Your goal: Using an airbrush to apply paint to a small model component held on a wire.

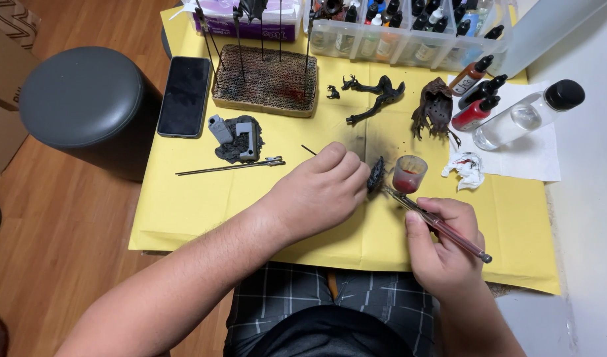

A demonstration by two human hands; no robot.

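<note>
Gripping airbrush (442, 228) w/ right hand (442, 248), fingers closed round it, tip nearing dark miniature part (375, 174). Pinching that part's stick w/ left hand (320, 188), fingers curled shut.

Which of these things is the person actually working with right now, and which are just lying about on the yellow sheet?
In use:
left hand holding a small dark model part
right hand holding an airbrush with its red paint cup

Lying about:
phone
dark figurine
clear bottle
crumpled tissue
cardboard drying block
</note>
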